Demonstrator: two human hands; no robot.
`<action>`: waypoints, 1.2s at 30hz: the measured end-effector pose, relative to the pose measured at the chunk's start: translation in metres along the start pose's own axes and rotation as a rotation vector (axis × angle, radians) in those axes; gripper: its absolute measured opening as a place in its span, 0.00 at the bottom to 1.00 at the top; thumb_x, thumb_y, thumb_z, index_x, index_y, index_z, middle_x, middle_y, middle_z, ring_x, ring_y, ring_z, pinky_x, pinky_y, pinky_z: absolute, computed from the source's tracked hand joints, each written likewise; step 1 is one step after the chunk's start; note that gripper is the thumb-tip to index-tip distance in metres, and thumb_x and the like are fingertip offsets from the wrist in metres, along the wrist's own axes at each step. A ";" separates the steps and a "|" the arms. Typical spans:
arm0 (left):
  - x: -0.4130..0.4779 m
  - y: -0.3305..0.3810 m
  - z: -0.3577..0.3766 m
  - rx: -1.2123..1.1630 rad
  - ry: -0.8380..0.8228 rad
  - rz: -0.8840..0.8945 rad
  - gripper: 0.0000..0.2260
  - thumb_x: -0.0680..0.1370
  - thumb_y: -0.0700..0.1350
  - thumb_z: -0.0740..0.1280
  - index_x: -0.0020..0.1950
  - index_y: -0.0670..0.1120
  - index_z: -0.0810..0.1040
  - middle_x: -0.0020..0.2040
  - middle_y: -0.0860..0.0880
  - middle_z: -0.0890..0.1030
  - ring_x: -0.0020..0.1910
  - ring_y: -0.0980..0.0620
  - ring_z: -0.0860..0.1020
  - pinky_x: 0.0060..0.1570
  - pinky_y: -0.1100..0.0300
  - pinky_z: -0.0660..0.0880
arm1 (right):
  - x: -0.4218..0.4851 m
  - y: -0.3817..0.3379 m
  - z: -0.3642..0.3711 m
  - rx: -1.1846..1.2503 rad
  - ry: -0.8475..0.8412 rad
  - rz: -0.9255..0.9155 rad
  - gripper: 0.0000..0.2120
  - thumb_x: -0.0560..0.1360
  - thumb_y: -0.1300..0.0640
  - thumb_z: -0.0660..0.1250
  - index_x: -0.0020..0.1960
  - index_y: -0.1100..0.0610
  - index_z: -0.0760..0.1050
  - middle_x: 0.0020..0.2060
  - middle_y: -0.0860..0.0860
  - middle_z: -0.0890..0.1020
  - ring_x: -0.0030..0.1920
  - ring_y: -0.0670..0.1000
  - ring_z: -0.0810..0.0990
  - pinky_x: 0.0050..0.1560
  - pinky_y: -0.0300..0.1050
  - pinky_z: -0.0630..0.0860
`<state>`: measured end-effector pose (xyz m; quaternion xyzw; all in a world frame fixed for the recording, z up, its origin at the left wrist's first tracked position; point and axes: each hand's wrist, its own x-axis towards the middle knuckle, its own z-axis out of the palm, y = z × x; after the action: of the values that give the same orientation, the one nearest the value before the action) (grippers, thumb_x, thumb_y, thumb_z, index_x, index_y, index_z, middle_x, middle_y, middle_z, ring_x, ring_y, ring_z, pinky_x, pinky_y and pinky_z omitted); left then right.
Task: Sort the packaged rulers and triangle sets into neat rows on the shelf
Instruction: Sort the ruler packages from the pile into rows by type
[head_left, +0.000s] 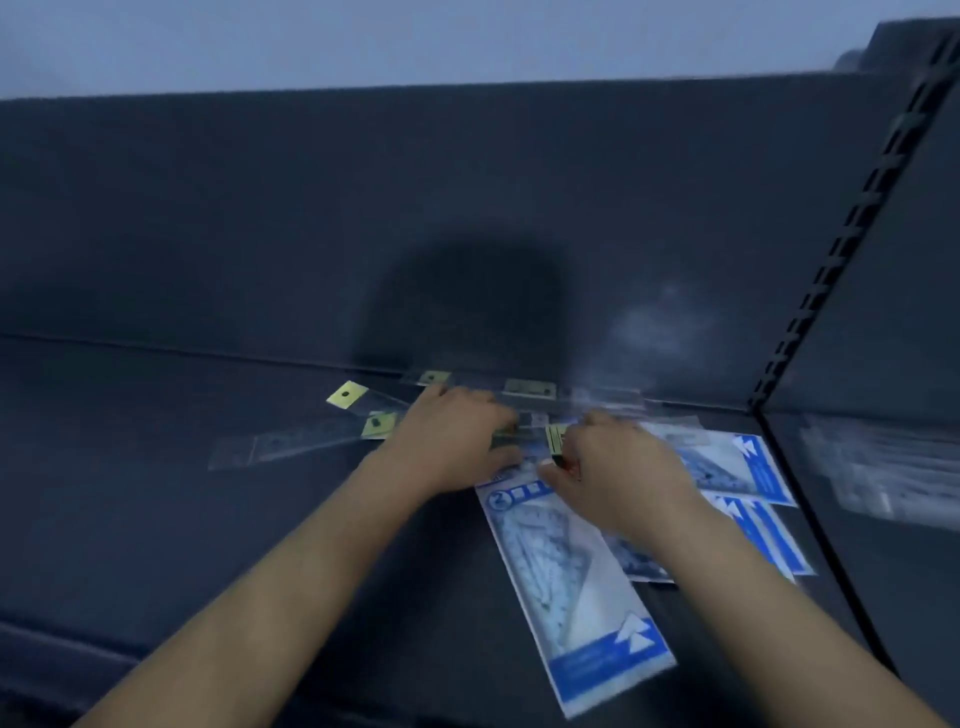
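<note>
The two hands work close together, almost touching, at the rear edge of the shelf (208, 519), toward its right end. The left hand (457, 441) lies with bent fingers over a loose pile of ruler packs (530, 387). The right hand (618, 467) has curled fingers at the top edge of the front triangle set (571, 571). Motion blur hides whether either hand actually grips a pack.

Surrounding items:
- Two stray clear rulers with yellow tags (347, 395) lie fanned out, left of the left hand.
- The front triangle set, blue and white, lies skewed toward the shelf's front edge.
- Two further triangle sets (727, 462) overlap each other near the right rear corner, partly under the right forearm.

The shelf is dark and matte, with a dark back panel (311, 208) carrying a rounded shadow. A slotted upright (857, 208) marks the right end. Beyond it, a neighbouring shelf (909, 597) holds blurred clear packs (872, 467).
</note>
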<state>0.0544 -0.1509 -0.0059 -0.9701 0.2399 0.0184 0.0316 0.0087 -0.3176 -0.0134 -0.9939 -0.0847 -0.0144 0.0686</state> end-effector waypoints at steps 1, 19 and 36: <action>0.005 -0.001 0.002 -0.025 0.014 0.038 0.20 0.78 0.60 0.60 0.68 0.55 0.72 0.66 0.50 0.74 0.65 0.48 0.71 0.65 0.52 0.61 | 0.001 -0.002 0.001 0.000 0.004 0.040 0.18 0.76 0.40 0.60 0.45 0.55 0.74 0.52 0.54 0.75 0.55 0.57 0.75 0.43 0.44 0.64; 0.012 -0.033 0.006 -0.701 -0.211 -0.040 0.11 0.70 0.42 0.74 0.41 0.50 0.72 0.39 0.52 0.77 0.37 0.52 0.75 0.36 0.60 0.70 | 0.000 0.000 0.021 0.323 0.304 0.163 0.15 0.70 0.41 0.70 0.32 0.49 0.74 0.39 0.44 0.77 0.40 0.44 0.76 0.36 0.39 0.67; 0.004 -0.049 -0.009 -1.231 0.013 0.007 0.08 0.76 0.33 0.66 0.52 0.42 0.80 0.52 0.39 0.83 0.47 0.50 0.79 0.51 0.58 0.73 | -0.019 -0.016 0.009 0.397 -0.133 0.283 0.21 0.61 0.39 0.77 0.39 0.54 0.75 0.33 0.46 0.80 0.35 0.45 0.77 0.35 0.40 0.69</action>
<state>0.0809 -0.1096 0.0050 -0.8097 0.1887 0.1475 -0.5357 -0.0131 -0.3041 -0.0208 -0.9617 0.0497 0.0779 0.2582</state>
